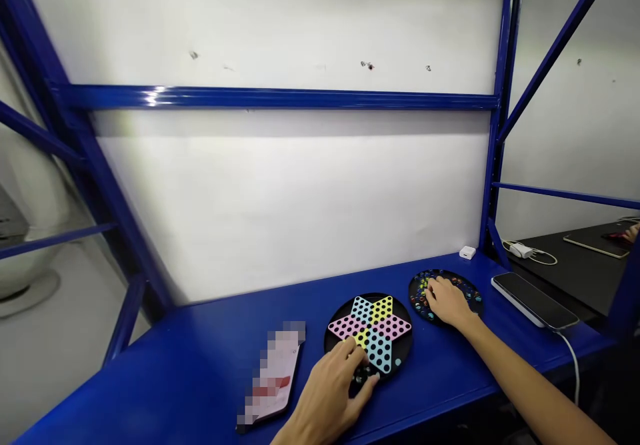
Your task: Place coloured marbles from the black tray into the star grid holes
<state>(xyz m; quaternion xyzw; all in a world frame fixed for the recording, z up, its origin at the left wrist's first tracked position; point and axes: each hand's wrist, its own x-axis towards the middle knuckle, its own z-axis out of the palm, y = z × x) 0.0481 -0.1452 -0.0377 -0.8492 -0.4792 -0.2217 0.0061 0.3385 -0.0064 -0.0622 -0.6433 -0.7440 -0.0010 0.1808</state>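
Note:
A Chinese checkers board [370,326], a star of pink, yellow and light blue points full of holes, lies in a round black tray. My left hand [331,386] rests at its near left edge, thumb and fingers apart over the rim. A few small marbles show in the gap beneath these fingers. To the right is a round black lid [470,305] with many coloured marbles [425,312] scattered in it. Above them my right hand [447,298] reaches down with bent fingers drawn together; its fingertips are among the marbles, and what they pinch is hidden.
A partly blurred pink packet [273,378] lies left of the board. Toward the right are a phone [535,298] on a white block with a cable, and a small white case [467,252]. Blue metal posts frame the blue table [210,358]. Another person's hand [632,232] shows at the far right.

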